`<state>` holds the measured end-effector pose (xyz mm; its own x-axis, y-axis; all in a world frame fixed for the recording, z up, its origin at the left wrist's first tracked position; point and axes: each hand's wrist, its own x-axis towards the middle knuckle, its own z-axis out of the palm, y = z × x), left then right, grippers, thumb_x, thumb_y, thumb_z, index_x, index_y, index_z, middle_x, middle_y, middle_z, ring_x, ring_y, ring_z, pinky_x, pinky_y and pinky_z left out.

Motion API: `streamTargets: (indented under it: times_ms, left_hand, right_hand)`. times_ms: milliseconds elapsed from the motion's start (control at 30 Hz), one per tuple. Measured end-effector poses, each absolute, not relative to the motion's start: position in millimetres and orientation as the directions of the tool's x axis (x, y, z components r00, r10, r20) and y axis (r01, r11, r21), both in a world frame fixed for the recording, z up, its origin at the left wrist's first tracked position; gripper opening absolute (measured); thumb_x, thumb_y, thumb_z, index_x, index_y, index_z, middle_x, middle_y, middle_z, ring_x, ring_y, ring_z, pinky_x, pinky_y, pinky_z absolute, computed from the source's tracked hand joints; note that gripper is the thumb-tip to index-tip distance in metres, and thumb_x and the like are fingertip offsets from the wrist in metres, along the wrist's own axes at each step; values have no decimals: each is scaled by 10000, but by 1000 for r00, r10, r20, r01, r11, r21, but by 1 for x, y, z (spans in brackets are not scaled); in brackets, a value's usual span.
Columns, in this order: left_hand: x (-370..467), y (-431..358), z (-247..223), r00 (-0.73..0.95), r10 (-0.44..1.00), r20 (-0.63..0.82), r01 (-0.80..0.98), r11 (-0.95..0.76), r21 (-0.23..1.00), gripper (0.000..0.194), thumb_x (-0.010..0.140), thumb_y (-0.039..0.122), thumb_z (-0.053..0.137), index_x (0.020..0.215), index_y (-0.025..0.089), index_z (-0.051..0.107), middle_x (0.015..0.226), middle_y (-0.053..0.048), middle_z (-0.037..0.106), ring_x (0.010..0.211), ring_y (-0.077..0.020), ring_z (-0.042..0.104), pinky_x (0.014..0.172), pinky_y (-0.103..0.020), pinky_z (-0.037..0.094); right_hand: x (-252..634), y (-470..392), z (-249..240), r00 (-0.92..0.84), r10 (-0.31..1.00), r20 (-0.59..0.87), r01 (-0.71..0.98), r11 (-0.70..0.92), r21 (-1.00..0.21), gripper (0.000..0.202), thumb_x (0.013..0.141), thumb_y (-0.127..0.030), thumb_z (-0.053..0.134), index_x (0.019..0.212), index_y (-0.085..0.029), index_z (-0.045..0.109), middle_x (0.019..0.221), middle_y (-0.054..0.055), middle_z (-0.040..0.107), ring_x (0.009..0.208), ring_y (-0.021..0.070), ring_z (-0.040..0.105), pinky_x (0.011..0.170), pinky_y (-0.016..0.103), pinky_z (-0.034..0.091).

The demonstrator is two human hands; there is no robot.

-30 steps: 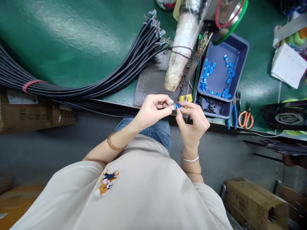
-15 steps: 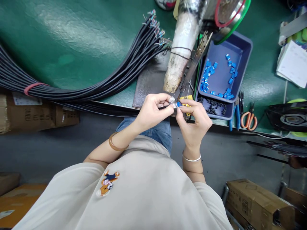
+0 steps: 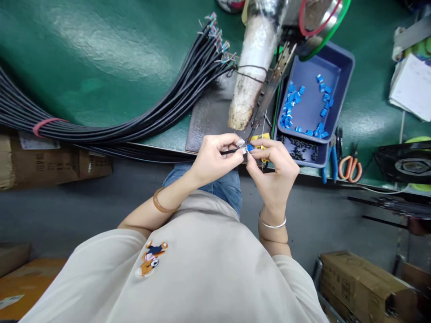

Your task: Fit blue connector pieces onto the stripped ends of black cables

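Note:
My left hand pinches the end of a black cable close to its stripped tip. On that tip, between both hands, sits a small blue connector. The thumb and index finger of my right hand close on the connector from the right. The fine wires at the joint are too small to make out. Just behind my right fingers lies a yellow object, partly hidden by them. A soldering tool's metal arm points down towards the hands.
A thick bundle of black cables crosses the green table from the left. A blue bin holds blue connectors and small black parts. Blue-handled pliers and orange scissors lie right. A wrapped white pipe hangs above the hands.
My right wrist has moved slightly to the right, and my left hand has dipped a little. Both hands keep their hold on the cable and connector.

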<state>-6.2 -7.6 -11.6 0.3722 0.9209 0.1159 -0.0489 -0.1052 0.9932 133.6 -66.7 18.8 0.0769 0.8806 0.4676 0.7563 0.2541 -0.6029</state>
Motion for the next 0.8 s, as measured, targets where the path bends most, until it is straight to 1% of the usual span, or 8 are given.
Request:
streamTargets:
  times_ms: [133,267,567,800]
  left_hand:
    - [-7,-7,-14,376,919,119,-29,-117,993,77,750,119,596,674,134,596,624,33,496,578,-53,461,560,-159,403]
    - [-6,-5,-14,379,921,97,-57,-81,995,79,737,107,597,663,135,602,619,31,503,570,-56,461,556,-168,402]
    - [-5,-2,-11,360,932,38,-79,-10,997,49,714,140,632,665,137,631,618,21,531,576,-61,485,560,-177,411]
    - [-4,-3,-5,332,942,54,-73,-31,997,72,707,129,613,637,143,603,598,27,501,559,-57,454,545,-179,394]
  right_hand:
    - [133,-66,19,68,877,476,768,259,-585,123,825,-111,635,774,-220,612,971,4,717,931,146,689,850,321,563]
    - [133,-66,18,54,872,486,779,268,-567,135,817,-100,640,776,-223,606,978,8,717,926,143,690,843,303,560]
    - [135,-61,18,51,866,498,781,276,-560,125,827,-116,634,776,-223,594,956,7,719,923,155,694,820,326,571]
    - [134,-62,22,52,862,504,772,285,-568,120,840,-119,621,790,-227,607,972,7,719,940,156,692,835,324,565]
